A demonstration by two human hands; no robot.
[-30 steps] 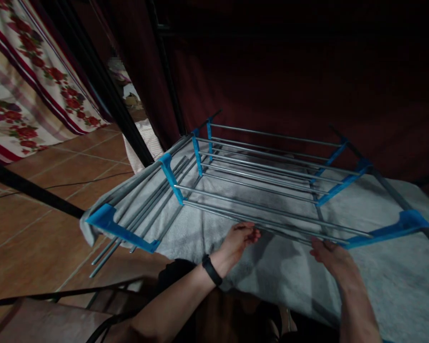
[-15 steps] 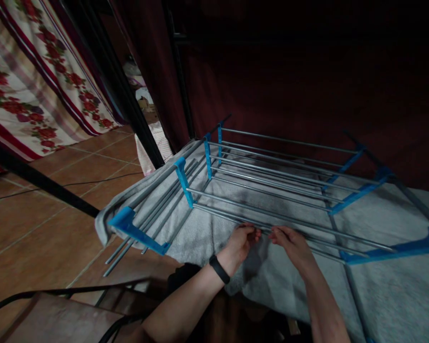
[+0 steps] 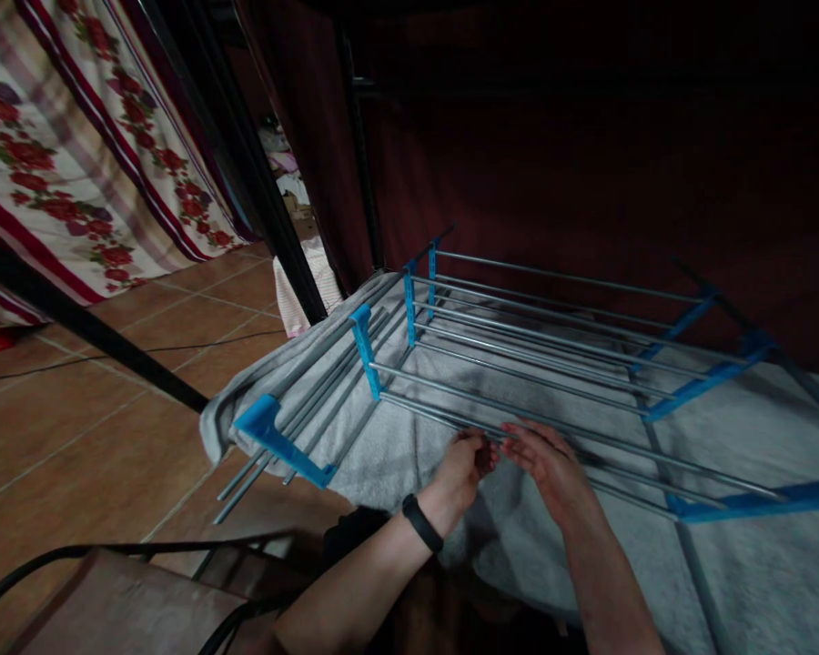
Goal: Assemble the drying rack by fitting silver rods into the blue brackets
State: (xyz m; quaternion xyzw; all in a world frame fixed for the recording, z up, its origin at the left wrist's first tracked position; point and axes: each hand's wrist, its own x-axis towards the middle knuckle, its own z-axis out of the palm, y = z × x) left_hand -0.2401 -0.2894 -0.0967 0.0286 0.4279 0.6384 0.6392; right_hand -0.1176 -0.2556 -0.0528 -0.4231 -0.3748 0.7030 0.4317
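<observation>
A rack of thin metal rods (image 3: 519, 359) and blue plastic brackets (image 3: 363, 350) stands on a grey blanket. My left hand (image 3: 465, 462), with a dark band on its wrist, is closed at the front lower rods, its fingers curled around a metal rod (image 3: 427, 416). Just to its right, my right hand (image 3: 547, 466) has its fingers stretched out against the front rods, the tips touching or very near them. The parts of the rods behind my fingers are hidden.
Several loose metal rods (image 3: 246, 480) stick out past the left blue bracket (image 3: 283, 446). The grey blanket (image 3: 519, 555) covers the surface beneath. Black metal posts (image 3: 273, 200), a dark red curtain (image 3: 552, 182), a floral cloth (image 3: 61, 182) and a chair (image 3: 123, 605) surround it.
My right hand has opened from a pinch, its fingers now straighter and nearer the left hand. My left hand stays at the rods. The view has shifted slightly left.
</observation>
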